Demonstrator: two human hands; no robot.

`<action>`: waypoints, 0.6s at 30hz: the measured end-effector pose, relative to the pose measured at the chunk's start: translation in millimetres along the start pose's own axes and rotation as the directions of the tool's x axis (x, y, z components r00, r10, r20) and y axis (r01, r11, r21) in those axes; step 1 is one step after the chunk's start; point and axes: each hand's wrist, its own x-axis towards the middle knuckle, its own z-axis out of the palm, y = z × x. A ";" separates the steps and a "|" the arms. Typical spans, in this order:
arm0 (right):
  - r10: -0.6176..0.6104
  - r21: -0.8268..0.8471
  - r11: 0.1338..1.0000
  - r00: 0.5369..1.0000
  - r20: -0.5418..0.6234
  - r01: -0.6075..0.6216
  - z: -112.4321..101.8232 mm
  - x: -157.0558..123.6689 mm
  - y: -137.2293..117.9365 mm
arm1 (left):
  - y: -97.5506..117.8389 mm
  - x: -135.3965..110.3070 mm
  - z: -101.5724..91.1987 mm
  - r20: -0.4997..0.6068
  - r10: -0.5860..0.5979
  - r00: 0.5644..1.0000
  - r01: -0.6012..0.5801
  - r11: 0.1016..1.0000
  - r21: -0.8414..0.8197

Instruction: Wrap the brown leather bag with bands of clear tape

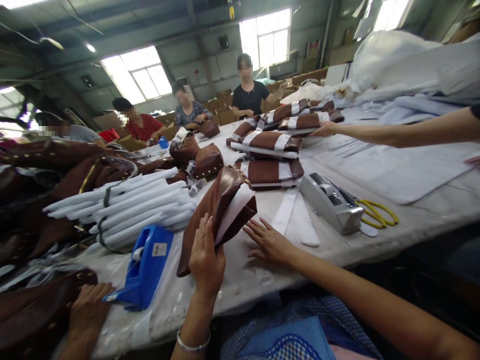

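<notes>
A brown leather bag (210, 205) with studs along one edge stands tilted on the table in front of me, white padding (235, 212) showing in its opening. Against its near side lies my left hand (207, 257), fingers stretched out flat and a silver bracelet on the wrist. My right hand (270, 244) is just right of the bag, low over the tabletop, its fingers spread and holding nothing. White flat strips (296, 217) lie beyond it. Left of the bag are a blue tape dispenser (146, 270) and a bundle of white padding rolls (138, 205).
A grey tape dispenser (332, 202) and yellow-handled scissors (378, 212) sit to the right. Wrapped brown bags (268, 172) are stacked ahead. A co-worker's arm (393, 131) reaches in from the right; another person's hand (90, 305) is at lower left. Several people work across the table.
</notes>
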 end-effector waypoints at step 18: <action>-0.107 0.196 0.963 0.926 -0.363 0.188 -36.3 -71.0 -8.5 | 16.2 -35.5 16.3 0.188 0.296 0.937 -0.317 0.944 0.094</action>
